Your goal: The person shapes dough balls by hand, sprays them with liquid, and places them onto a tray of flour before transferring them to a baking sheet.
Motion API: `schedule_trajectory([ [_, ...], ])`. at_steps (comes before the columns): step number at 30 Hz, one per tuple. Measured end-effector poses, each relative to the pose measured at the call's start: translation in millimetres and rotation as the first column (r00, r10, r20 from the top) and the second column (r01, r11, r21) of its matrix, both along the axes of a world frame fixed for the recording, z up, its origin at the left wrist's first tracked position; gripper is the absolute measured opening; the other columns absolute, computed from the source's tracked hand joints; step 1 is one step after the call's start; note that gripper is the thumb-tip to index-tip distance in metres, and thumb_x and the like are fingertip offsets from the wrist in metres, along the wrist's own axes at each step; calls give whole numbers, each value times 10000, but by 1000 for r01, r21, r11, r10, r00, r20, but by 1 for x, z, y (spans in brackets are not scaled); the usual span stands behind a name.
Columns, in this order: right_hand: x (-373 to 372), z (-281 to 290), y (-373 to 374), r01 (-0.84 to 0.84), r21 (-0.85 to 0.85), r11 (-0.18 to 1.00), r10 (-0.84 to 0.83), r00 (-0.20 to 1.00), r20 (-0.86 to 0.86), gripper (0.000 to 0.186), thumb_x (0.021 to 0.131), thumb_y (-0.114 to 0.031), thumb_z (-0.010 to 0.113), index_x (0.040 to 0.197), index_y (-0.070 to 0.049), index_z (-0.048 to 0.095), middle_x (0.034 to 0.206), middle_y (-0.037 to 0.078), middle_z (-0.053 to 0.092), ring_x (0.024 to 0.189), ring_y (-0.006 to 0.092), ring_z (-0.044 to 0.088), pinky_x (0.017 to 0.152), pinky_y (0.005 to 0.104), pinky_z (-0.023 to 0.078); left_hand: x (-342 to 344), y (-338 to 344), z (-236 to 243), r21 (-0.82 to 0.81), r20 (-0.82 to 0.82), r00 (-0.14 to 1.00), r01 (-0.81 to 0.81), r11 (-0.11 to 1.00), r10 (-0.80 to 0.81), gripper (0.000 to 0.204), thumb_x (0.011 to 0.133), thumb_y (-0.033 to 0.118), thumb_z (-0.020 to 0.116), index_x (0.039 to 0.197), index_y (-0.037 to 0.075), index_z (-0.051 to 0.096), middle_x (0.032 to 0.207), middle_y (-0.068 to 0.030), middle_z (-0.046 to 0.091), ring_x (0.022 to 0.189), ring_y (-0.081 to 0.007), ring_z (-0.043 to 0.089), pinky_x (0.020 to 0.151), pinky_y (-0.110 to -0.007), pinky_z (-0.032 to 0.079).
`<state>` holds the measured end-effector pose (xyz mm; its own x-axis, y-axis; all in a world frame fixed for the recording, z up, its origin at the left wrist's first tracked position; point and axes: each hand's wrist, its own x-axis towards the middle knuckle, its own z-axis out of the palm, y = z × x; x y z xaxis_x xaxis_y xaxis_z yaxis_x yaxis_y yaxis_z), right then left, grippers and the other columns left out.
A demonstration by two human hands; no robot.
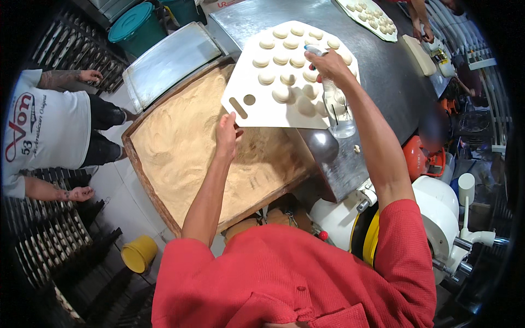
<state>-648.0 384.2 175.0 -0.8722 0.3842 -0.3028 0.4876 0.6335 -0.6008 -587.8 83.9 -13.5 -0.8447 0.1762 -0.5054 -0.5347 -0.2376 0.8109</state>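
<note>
A white board (235, 112) with a slot and a round hole near its left corner carries rows of pale round dough balls (281, 94). At that corner, my left hand (227, 135) has its fingers curled at the board's near edge. Over the board's right side, my right hand (330, 66) is closed around the neck of a clear spray bottle (343, 128) with liquid in it. My forearm hides part of the board's right edge. The board rests partly on a metal table (377, 87) and juts over a wooden-framed bin of fine tan crumbs (180, 147).
A metal sheet (172, 60) lies behind the bin, near a lidded green tub (131, 27). Another board of dough balls (383, 30) is at the far right, by another person's hands (421, 30). A white machine (437, 205) stands right; a person in white (49, 131) stands left.
</note>
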Motion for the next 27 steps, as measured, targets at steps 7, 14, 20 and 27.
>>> schedule_trajectory([
  [7,76,-13,-62,-81,-64,995,84,996,32,516,887,-444,676,944,69,681,771,126,690,533,194,631,577,371,538,-3,-40,-6,46,-21,994,-109,993,110,305,1055,331,497,1222,86,565,1054,-26,620,908,-136,598,795,-323,474],
  [14,158,-23,-50,167,-57,984,-166,986,19,489,908,-383,707,1138,45,660,787,107,678,519,179,605,495,347,531,23,-98,-31,28,26,991,-131,991,130,289,1036,334,551,1190,95,602,1069,-9,623,887,-100,593,732,-270,482],
  [20,168,-4,-35,240,-9,971,-240,971,3,488,923,-371,699,1163,51,657,824,106,691,513,168,591,481,341,507,40,-104,-47,-17,73,994,-75,997,76,290,1025,318,567,1214,98,586,1064,-22,618,902,-127,601,752,-302,497],
  [27,104,-16,-33,66,-129,989,-69,997,-17,667,916,-424,712,1261,122,545,847,149,729,547,163,629,552,348,541,48,-58,-46,88,112,994,-10,996,0,271,1030,296,568,1199,84,580,1028,-22,613,863,-126,614,686,-272,508],
])
